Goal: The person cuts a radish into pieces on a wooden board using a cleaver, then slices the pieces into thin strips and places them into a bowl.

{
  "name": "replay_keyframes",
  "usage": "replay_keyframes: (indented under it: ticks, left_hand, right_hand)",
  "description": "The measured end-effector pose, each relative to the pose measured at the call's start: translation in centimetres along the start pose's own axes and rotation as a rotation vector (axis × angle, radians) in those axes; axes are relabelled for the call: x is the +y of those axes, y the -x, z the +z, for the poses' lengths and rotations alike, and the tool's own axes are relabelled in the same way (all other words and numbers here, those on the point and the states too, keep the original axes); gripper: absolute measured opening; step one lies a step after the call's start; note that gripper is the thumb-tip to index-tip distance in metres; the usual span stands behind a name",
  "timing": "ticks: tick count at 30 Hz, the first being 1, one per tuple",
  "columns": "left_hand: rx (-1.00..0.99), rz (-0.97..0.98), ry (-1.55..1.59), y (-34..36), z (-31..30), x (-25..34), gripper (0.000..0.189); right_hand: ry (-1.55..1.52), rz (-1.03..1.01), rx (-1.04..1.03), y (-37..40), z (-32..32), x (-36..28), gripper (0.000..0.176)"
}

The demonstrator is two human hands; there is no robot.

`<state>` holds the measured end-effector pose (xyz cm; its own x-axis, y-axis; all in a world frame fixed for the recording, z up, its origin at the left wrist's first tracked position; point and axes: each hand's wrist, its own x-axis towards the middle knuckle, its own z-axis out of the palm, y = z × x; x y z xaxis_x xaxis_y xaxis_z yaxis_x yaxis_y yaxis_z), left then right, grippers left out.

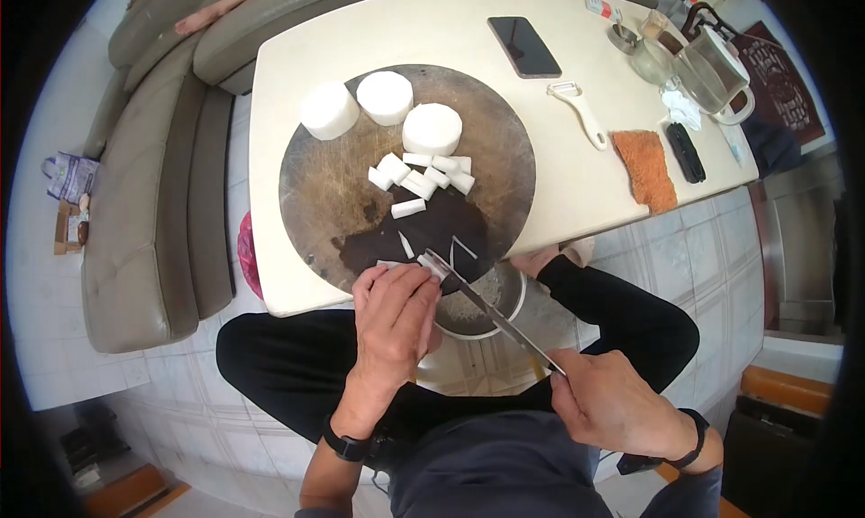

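A round wooden chopping board lies on the table, its near part dark and wet. My left hand is closed with curled fingertips on a piece of white radish near the board's front edge. The knife is gripped at its handle by my right hand. Its blade slants up and left, with the tip at the radish piece beside my left fingertips. Behind lie several cut radish sticks and three thick round radish chunks. Thin slivers rest near the blade.
On the table are a phone, a peeler, an orange cloth, a black item and a glass pitcher. Below the edge, between my legs, stands a bowl. A grey sofa borders the left.
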<state>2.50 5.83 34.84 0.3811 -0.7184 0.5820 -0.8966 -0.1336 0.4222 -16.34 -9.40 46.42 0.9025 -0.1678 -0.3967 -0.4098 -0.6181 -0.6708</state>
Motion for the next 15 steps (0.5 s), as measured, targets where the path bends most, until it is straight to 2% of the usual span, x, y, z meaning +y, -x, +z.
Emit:
replay_keyframes:
  ticks: [8, 15]
  left_hand:
    - [0.03, 0.02, 0.043, -0.9, 0.8, -0.2, 0.023]
    - [0.004, 0.031, 0.033, -0.9, 0.8, -0.3, 0.023]
  right_hand:
    - [-0.022, -0.031, 0.083, 0.1, 0.5, 0.7, 0.023]
    - [-0.071, 0.029, 0.053, 0.4, 0.0, 0.1, 0.025]
